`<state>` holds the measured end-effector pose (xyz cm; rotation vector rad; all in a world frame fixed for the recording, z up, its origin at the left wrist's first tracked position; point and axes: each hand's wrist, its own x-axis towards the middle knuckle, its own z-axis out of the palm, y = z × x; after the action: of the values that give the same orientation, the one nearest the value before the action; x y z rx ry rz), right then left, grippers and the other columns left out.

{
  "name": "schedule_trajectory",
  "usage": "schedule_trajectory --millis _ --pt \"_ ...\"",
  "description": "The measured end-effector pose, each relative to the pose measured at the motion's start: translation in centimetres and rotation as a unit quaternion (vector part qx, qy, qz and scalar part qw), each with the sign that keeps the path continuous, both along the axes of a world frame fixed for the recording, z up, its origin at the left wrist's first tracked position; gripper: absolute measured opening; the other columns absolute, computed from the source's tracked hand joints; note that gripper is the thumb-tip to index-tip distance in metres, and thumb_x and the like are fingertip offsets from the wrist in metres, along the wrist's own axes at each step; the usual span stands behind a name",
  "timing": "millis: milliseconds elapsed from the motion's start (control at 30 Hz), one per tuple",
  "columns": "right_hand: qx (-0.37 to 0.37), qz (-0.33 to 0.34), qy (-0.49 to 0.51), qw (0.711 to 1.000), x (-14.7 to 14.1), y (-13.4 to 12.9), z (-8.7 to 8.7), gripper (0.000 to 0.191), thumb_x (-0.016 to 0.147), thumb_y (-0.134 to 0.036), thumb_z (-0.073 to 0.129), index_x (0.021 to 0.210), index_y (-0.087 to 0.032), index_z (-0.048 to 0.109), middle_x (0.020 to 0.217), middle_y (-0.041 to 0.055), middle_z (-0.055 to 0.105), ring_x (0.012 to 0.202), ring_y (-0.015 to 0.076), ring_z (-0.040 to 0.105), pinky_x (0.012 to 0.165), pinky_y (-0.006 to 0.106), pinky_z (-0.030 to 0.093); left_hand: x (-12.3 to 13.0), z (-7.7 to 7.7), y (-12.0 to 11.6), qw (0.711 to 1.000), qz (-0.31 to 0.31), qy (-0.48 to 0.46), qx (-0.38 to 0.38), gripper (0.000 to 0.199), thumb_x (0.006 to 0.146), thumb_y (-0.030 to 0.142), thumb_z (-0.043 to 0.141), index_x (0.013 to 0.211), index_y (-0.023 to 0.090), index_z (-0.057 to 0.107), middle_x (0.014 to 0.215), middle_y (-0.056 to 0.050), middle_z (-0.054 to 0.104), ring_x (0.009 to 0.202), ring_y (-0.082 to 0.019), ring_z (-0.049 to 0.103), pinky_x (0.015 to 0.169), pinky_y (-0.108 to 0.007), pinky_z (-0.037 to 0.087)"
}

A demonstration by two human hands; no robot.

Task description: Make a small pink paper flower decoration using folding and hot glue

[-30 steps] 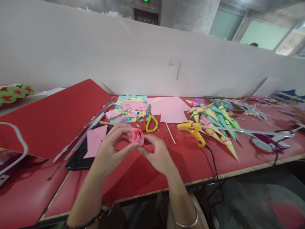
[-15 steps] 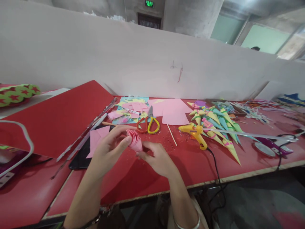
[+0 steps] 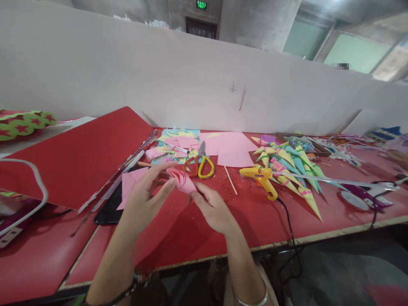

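Between my two hands, above the red table (image 3: 178, 238), is a rolled pink paper cone (image 3: 186, 185) with layered edges at its wide end. My left hand (image 3: 149, 193) grips that wide end, its thumb pressing on the layers. At the narrower end, the fingers and thumb of my right hand (image 3: 208, 206) pinch the paper. Just beyond the cone lie scissors (image 3: 204, 163) with one red and one yellow handle. A folded pink paper piece (image 3: 132, 182) rests left of my left hand, on a black flat object (image 3: 108, 212).
To the right, a yellow glue gun (image 3: 263, 178) with a long clear stick and black cord lies beside a pile of pastel paper cones (image 3: 293, 161). Pink sheets (image 3: 236, 148), a thin stick (image 3: 230, 180) and paper scraps (image 3: 175, 144) lie behind. A large red board (image 3: 95, 148) leans at left.
The pink cone has turned so its narrow end points more to the right. My right hand has shifted its fingers and now pinches that end.
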<state>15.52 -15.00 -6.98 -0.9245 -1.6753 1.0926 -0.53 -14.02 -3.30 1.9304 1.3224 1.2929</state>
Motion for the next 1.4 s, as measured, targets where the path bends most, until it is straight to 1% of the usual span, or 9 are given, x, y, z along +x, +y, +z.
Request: schedule_trajectory --millis 67,200,467,633,800,1000,1067,1200,1400 --pt "-0.002 -0.001 0.011 1.0 -0.1 0.05 -0.15 0.021 0.089 -0.026 0.04 0.087 -0.016 0.058 0.072 -0.0013 0.052 0.064 0.0107 0.046 0.063 0.022 0.038 -0.07 0.05 -0.03 1.0 0.013 0.008 0.009 0.031 0.081 0.039 0.05 0.105 0.02 0.056 0.092 -0.004 0.064 0.084 -0.018 0.059 0.076 -0.029 0.051" --pt "-0.02 -0.006 0.051 0.998 -0.3 0.16 -0.54 0.027 0.088 -0.033 0.042 0.1 -0.017 0.06 0.078 0.0009 0.057 0.074 0.0136 0.05 0.067 0.024 0.041 -0.17 0.04 0.04 0.998 0.009 0.026 0.054 0.021 0.083 0.034 0.05 0.098 0.022 0.058 0.093 -0.003 0.063 0.078 -0.016 0.059 0.074 -0.029 0.051" --pt "-0.038 0.011 0.075 0.996 -0.33 0.1 -0.48 0.032 0.08 -0.034 0.054 0.106 -0.016 0.059 0.094 0.0041 0.063 0.084 0.0164 0.055 0.073 0.026 0.043 0.05 -0.17 -0.08 0.993 0.023 0.037 0.11 0.012 0.083 0.03 0.053 0.089 0.022 0.06 0.09 -0.003 0.061 0.079 -0.017 0.06 0.073 -0.031 0.05" --pt "-0.029 -0.003 0.073 0.997 -0.36 -0.03 -0.34 0.027 0.082 -0.034 0.051 0.098 -0.016 0.062 0.085 0.0027 0.061 0.078 0.0153 0.054 0.069 0.025 0.043 0.18 -0.03 -0.19 0.993 0.019 0.051 0.105 0.012 0.083 0.029 0.053 0.09 0.023 0.06 0.091 -0.003 0.062 0.077 -0.017 0.059 0.072 -0.032 0.05" --pt "-0.019 -0.018 0.072 0.997 -0.31 -0.1 -0.26 0.028 0.084 -0.034 0.049 0.102 -0.016 0.06 0.077 0.0009 0.057 0.069 0.0122 0.05 0.064 0.023 0.041 0.46 -0.05 -0.17 0.989 0.002 0.066 0.136 0.009 0.082 0.026 0.055 0.089 0.024 0.061 0.085 -0.002 0.062 0.074 -0.016 0.058 0.07 -0.03 0.051" --pt "-0.039 -0.02 0.093 0.995 -0.14 -0.02 -0.53 0.03 0.085 -0.041 0.047 0.095 -0.017 0.061 0.057 -0.0036 0.039 0.057 0.0105 0.04 0.053 0.022 0.035 0.35 -0.26 -0.05 0.988 -0.018 0.082 0.132 0.008 0.083 0.028 0.053 0.086 0.026 0.06 0.088 -0.001 0.064 0.082 -0.018 0.059 0.072 -0.031 0.05" --pt "-0.042 -0.017 0.105 0.993 -0.13 0.03 -0.58 0.032 0.085 -0.044 0.047 0.092 -0.017 0.062 0.058 -0.0034 0.037 0.055 0.0101 0.037 0.051 0.022 0.033 0.21 -0.31 -0.05 0.987 -0.023 0.087 0.133 0.008 0.083 0.029 0.053 0.086 0.026 0.06 0.089 0.0 0.065 0.086 -0.019 0.059 0.074 -0.03 0.05" --pt "-0.056 -0.006 0.116 0.992 -0.19 0.11 -0.64 0.037 0.084 -0.049 0.045 0.092 -0.017 0.062 0.065 -0.0009 0.045 0.057 0.0098 0.038 0.051 0.022 0.034 0.03 -0.37 -0.07 0.981 -0.018 0.115 0.152 0.013 0.084 0.028 0.051 0.095 0.028 0.059 0.09 0.0 0.064 0.083 -0.018 0.06 0.074 -0.03 0.05" --pt "-0.067 -0.011 0.117 0.991 -0.05 0.14 -0.68 0.035 0.084 -0.047 0.047 0.093 -0.017 0.063 0.068 0.0001 0.05 0.064 0.0119 0.045 0.057 0.023 0.037 -0.1 -0.46 -0.14 0.954 0.018 0.185 0.233 0.02 0.085 0.02 0.05 0.101 0.025 0.061 0.098 -0.004 0.062 0.093 -0.018 0.058 0.082 -0.031 0.048"
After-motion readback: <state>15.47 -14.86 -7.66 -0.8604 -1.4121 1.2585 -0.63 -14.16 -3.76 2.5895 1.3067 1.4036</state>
